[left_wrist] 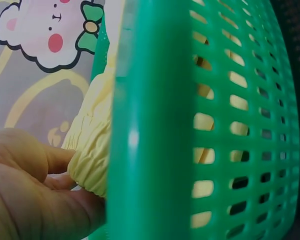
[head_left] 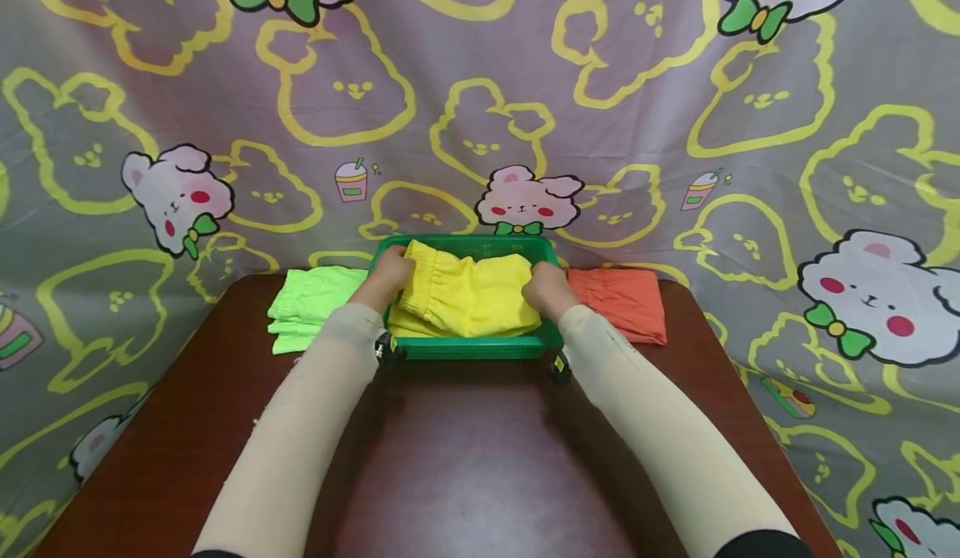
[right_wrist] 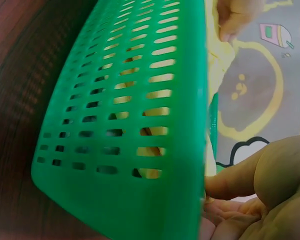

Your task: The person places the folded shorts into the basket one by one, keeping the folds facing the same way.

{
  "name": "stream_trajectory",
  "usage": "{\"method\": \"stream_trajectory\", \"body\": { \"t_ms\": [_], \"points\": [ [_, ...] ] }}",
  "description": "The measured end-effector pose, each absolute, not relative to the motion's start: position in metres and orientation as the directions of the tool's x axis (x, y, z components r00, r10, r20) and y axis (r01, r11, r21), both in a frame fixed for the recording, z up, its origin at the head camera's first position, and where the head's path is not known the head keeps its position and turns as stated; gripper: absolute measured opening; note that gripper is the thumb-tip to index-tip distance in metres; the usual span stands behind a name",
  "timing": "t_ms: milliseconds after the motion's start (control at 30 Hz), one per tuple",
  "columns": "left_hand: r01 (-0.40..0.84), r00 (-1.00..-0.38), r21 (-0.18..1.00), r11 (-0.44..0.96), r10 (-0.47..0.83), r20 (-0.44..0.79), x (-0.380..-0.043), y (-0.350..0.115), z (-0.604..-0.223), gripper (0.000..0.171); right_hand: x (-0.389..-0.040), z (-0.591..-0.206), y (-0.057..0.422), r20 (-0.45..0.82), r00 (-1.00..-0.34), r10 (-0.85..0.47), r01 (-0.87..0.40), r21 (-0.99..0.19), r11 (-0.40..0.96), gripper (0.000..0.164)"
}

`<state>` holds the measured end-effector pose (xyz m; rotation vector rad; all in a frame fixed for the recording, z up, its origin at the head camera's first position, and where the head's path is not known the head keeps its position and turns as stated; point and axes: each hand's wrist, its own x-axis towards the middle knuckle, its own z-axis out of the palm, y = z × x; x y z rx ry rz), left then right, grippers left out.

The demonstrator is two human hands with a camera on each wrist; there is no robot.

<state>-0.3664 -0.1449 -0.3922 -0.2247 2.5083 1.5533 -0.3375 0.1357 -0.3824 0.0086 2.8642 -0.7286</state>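
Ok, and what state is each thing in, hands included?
Yellow cloth, folded, gripped near both ends
Green basket, upright, yellow cloth inside
Lime-green cloth, folded, lying left of the basket
Orange cloth, folded, lying right of the basket
Left hand, gripping the yellow cloth's left end
Right hand, gripping its right end
Patterned backdrop, hanging behind the basket

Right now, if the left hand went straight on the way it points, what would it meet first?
The yellow cloth, which the left hand pinches; beyond that, probably the far wall of the green basket, though depth is unclear.
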Motion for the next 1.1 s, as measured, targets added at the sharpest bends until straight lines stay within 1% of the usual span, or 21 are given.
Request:
{"method": "stream_trajectory", "body": {
  "t_ms": [133, 200, 400, 500, 767, 900, 1100],
  "points": [
    [-0.229, -0.969, 0.870, 0.437, -0.018, -0.246, -0.364, -0.144, -0.391, 0.057, -0.339, -0.386, 0.132, -0.179, -0.983, -0.037, 0.048, -0.449, 0.892, 0.031],
    [-0.230, -0.968, 0.868, 0.439, -0.012, -0.251, -0.362, -0.143, -0.389, 0.058, -0.339, -0.387, 0.131, -0.178, -0.984, -0.031, 0.051, -0.438, 0.898, 0.030],
    [-0.201, -0.974, 0.819, 0.537, -0.021, -0.225, -0.356, -0.141, -0.387, 0.057, -0.335, -0.390, 0.126, -0.159, -0.987, -0.024, 0.042, -0.400, 0.916, 0.022],
    [-0.192, -0.976, 0.796, 0.574, -0.031, -0.213, -0.355, -0.141, -0.389, 0.056, -0.333, -0.393, 0.124, -0.137, -0.990, -0.023, 0.033, -0.390, 0.920, 0.020],
    [-0.198, -0.977, 0.781, 0.593, -0.056, -0.205, -0.358, -0.138, -0.392, 0.056, -0.333, -0.402, 0.121, -0.062, -0.998, -0.004, 0.018, -0.346, 0.938, 0.023],
    [-0.214, -0.975, 0.769, 0.602, -0.080, -0.209, -0.361, -0.137, -0.394, 0.056, -0.332, -0.403, 0.119, -0.044, -0.999, -0.015, 0.000, -0.328, 0.945, 0.024],
    [-0.235, -0.970, 0.725, 0.647, -0.102, -0.223, -0.365, -0.139, -0.395, 0.055, -0.327, -0.402, 0.116, -0.057, -0.997, -0.057, -0.037, -0.315, 0.948, 0.022]
  ]
}}
